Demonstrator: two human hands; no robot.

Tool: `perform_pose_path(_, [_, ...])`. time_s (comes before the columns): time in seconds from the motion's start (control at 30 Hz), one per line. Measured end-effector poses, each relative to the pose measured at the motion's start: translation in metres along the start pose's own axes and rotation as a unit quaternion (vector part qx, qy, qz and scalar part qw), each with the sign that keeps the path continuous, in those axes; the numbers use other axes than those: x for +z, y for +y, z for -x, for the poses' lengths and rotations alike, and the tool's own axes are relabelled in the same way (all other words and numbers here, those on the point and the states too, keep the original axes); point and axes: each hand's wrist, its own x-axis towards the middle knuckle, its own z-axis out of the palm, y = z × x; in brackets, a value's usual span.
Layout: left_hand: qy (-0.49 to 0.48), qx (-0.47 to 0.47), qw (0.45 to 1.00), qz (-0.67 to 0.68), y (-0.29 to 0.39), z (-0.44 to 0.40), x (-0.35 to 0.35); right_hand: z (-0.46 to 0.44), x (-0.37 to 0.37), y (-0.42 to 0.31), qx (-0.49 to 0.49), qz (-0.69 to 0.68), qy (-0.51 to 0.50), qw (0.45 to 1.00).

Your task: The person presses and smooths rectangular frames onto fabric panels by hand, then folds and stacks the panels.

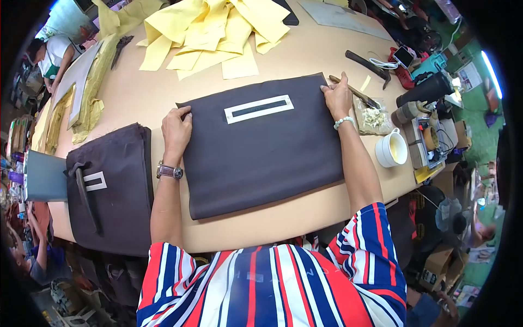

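Striped shirt is seen closest, its few faint letters too unclear to be read. Beyond it, a dark panel is laid flat on the bench, btwn both hands, w/ a white slotted frame set near its far edge. Panel's far L corner is met by the L hand, fingers curled w/ thumb close by; whether cloth is pinched can't be told. Far R corner is pressed by the R thumb; R hand's index finger is spread off past the edge, other fingers partly hidden, so grip underneath can't be told. Dark stack is placed to L, white cup to R. Print on cardboard box, lower R, is too small to be read.
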Motion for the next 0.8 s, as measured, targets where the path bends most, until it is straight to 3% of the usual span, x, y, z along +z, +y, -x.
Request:
perform_pose_path(0.17, [-0.056, -0.025, 0.990, -0.127, 0.015, 0.001, -0.006, 0.007, -0.003, -0.004, -0.014, 0.002, 0.006, 1.000])
perform_pose_path(0.27, [0.097, 0.160, 0.921, -0.343, 0.044, 0.008, 0.001, 0.012, 0.010, 0.008, -0.052, 0.015, 0.041, 0.998])
perform_pose_path(0.37, [0.008, 0.298, 0.914, -0.274, 0.104, 0.030, 0.018, 0.012, 0.015, 0.010, -0.062, 0.018, 0.044, 0.997])
perform_pose_path(0.47, [-0.138, 0.400, 0.904, -0.061, 0.154, 0.091, 0.049, 0.013, 0.016, 0.012, -0.077, 0.010, 0.055, 0.995])
perform_pose_path(0.57, [-0.232, 0.416, 0.879, -0.018, 0.152, 0.143, 0.089, 0.011, 0.019, 0.014, -0.089, 0.019, 0.064, 0.994])
perform_pose_path(0.73, [-0.235, 0.308, 0.920, -0.057, 0.126, 0.149, 0.043, 0.014, 0.011, 0.009, -0.101, 0.002, 0.059, 0.993])
perform_pose_path(0.77, [-0.235, 0.278, 0.929, -0.073, 0.114, 0.153, 0.029, 0.016, 0.002, 0.001, -0.065, -0.005, 0.006, 0.998])
perform_pose_path(0.8, [-0.235, 0.239, 0.937, -0.098, 0.102, 0.156, 0.013, 0.016, 0.005, 0.002, -0.115, -0.005, 0.056, 0.992])
